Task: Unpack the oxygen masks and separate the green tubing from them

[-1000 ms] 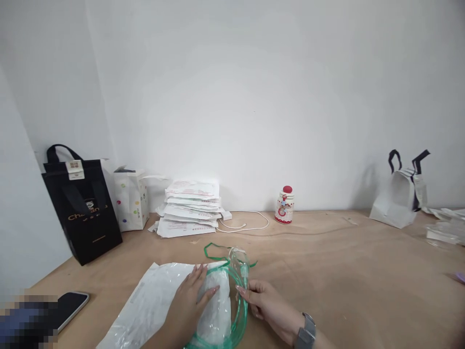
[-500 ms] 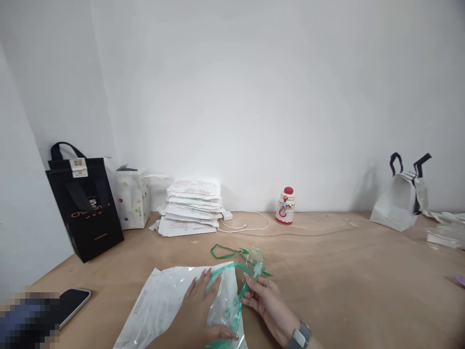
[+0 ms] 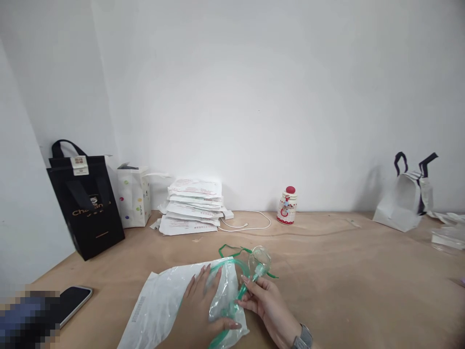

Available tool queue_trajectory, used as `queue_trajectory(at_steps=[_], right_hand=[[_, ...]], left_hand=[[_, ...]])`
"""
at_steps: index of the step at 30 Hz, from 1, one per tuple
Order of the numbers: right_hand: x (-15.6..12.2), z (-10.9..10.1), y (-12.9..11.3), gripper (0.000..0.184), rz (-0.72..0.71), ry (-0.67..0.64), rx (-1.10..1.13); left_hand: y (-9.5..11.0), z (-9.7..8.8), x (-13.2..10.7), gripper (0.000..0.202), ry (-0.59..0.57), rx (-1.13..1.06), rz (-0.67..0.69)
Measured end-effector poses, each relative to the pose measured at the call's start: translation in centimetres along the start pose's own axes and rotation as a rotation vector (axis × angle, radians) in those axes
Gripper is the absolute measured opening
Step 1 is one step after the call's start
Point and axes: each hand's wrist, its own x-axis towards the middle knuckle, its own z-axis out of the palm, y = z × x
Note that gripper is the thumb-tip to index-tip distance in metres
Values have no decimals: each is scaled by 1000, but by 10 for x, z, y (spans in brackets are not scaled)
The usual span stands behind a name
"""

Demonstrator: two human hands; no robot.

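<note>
The left hand (image 3: 198, 305) lies open, fingers spread, on a clear plastic bag (image 3: 170, 303) on the tabletop (image 3: 345, 281). The right hand (image 3: 265, 303) closes on green tubing (image 3: 241, 291) just below a clear oxygen mask (image 3: 259, 260), which sits beyond the bag's top edge; the tubing runs down into the bag. A phone (image 3: 74, 305) lies well left. Farther off stand a black bag (image 3: 85, 203), a dotted paper bag (image 3: 133, 196), stacked white packets (image 3: 192, 208), a red-capped bottle (image 3: 286, 206) and a white paper bag (image 3: 401, 203).
</note>
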Motion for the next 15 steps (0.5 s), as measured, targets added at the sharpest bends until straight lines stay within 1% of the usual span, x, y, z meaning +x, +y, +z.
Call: queue_trajectory(at_steps=[3, 6, 11, 13, 15], right_hand=[[4, -5, 2, 35, 35, 23, -135], [8, -12, 1, 32, 55, 29, -238], [9, -17, -3, 26, 132, -19, -288], [8, -16, -6, 25, 157, -32, -292], [8, -15, -8, 23, 169, -41, -296]], left_hand=[[-1, 0, -1, 68, 44, 59, 53], [-4, 3, -2, 54, 29, 83, 94], [-6, 10, -1, 33, 22, 57, 70], [-5, 8, 0, 34, 8, 43, 37], [-4, 2, 1, 46, -2, 20, 10]])
